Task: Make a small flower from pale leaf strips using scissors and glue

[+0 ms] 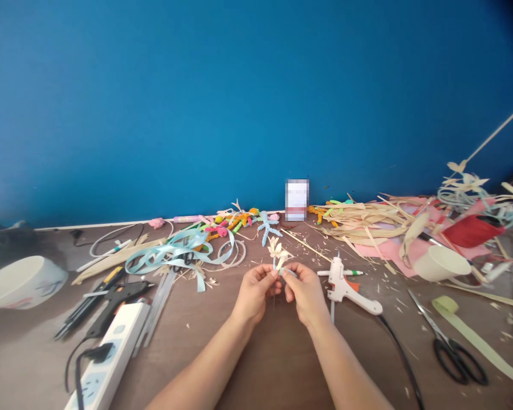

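Both my hands meet over the middle of the brown table. My left hand [255,291] pinches the stem of a small straw flower [277,252] with pale petals that stands up above my fingers. My right hand [304,291] is closed too, pinching a thin light-blue ribbon [289,271] at the base of the flower, right beside my left fingertips. A white glue gun [344,286] lies just right of my right hand, its black cord running toward me.
Left: a tangle of blue ribbon [177,252], a black glue gun [111,300], a white power strip [111,353], a white bowl [19,282]. Right: black scissors [453,347], a white cup [440,263], straw strips [367,219], pink paper. Blue wall behind.
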A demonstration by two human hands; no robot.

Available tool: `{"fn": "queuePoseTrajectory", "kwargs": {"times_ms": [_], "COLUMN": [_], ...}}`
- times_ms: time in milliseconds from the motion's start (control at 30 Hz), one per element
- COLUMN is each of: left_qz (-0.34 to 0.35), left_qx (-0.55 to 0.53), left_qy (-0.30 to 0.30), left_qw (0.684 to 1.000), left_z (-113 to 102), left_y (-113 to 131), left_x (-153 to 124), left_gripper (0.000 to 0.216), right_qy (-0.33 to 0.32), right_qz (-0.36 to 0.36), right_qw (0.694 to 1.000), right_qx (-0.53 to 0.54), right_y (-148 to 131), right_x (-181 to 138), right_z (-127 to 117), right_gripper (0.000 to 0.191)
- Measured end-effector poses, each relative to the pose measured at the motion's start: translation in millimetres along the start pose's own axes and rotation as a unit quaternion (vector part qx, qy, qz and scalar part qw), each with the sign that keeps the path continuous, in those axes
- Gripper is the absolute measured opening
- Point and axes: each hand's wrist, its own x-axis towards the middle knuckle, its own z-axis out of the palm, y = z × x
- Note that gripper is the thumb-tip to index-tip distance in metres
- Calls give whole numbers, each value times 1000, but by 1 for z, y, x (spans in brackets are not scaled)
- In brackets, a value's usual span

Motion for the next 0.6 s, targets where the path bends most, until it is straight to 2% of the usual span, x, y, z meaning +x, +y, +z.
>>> {"fn": "queuePoseTrajectory", "kwargs": {"times_ms": [367,600], "left_qz": [20,47], "left_qx": [28,51], "left_qy": [-6,24], "left_qw": [999,997], "left_z": [-2,-1], "left_y": [0,0], "left_x": [0,0], "left_gripper": [23,23], "right_qy": [-13,-20], "right_qz": [8,29], "right_qw": [1000,999], "right_qx": [10,-1], "right_y": [-3,-8], "right_x": [0,-3], "right_z": [-1,0], "right_gripper": [16,20]}}
